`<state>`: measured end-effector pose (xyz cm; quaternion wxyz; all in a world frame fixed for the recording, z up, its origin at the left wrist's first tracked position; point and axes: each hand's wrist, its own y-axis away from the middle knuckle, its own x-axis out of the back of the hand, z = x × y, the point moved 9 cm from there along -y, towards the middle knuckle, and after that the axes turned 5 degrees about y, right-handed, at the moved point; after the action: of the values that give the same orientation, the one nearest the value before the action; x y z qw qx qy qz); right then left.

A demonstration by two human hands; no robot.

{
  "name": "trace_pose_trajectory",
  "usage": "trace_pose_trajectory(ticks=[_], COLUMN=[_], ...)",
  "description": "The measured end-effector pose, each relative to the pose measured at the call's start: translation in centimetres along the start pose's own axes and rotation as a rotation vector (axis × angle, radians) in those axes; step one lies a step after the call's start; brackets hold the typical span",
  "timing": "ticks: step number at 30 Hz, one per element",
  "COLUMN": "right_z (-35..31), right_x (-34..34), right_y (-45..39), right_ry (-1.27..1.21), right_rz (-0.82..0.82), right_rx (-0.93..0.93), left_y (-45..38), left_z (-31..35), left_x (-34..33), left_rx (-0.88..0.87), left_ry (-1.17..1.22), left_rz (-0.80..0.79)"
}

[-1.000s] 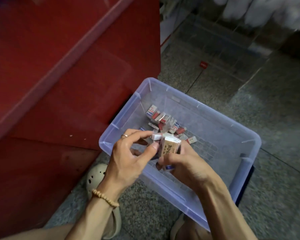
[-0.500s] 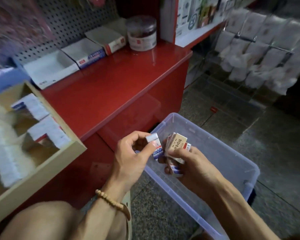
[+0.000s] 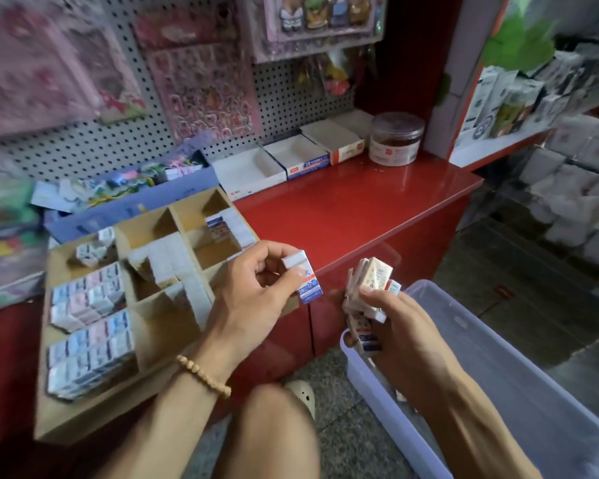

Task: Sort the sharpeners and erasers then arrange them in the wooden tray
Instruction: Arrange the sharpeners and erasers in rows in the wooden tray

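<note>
Bare red counter (image 3: 353, 216) lies open right of the wooden tray (image 3: 94, 420).

Beyond my fingers: red counter (image 3: 353, 209), pegboard (image 3: 83, 150) hung with sticker sheets (image 3: 204, 91). Open white cartons (image 3: 291, 160) and lidded clear jar (image 3: 396, 138) along counter's back. Translucent bin (image 3: 533, 392) under my fingers, on speckled floor (image 3: 343, 437).

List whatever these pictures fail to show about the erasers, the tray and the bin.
- Head view, plastic bin: contents hidden by the right hand and forearm; bottom edge cuts it.
- Eraser bundle: count hidden by fingers.
- Wooden tray: labels blurred.
- Sharpeners: none identifiable.
</note>
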<state>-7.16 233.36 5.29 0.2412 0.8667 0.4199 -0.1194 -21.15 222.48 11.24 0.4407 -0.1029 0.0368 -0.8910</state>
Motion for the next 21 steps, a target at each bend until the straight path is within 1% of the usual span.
trace_pose_trajectory(ticks=[4, 8, 10, 13, 17, 21], right_z=[-0.3, -0.9, -1.3, -1.8, -1.5, -0.6], right_x=[-4.0, -6.9, -8.0, -9.0, -9.7, -9.6], right_y=[-1.4, -2.8, -3.4, -4.3, -5.0, -5.2], right_ry=[0.031, 0.106, 0.135, 0.16, 0.116, 0.12], right_rz=[-0.046, -0.083, -0.109, -0.115, -0.098, -0.096], right_rx=[0.04, 0.073, 0.097, 0.113, 0.098, 0.087], left_y=[-1.5, -4.2, -6.1, -8.8, -11.7, -13.0], left_z=[1.1, 1.4, 0.9, -0.2, -1.3, -2.8], left_x=[4.8, 9.6, 11.2, 12.2, 12.3, 11.5], left_rx=[-0.019, -0.038, 0.003, 0.07, 0.085, 0.104], left_ry=[-0.128, -0.391, -0.518, -0.633, -0.673, -0.779], left_rz=[0.07, 0.15, 0.165, 0.139, 0.124, 0.069])
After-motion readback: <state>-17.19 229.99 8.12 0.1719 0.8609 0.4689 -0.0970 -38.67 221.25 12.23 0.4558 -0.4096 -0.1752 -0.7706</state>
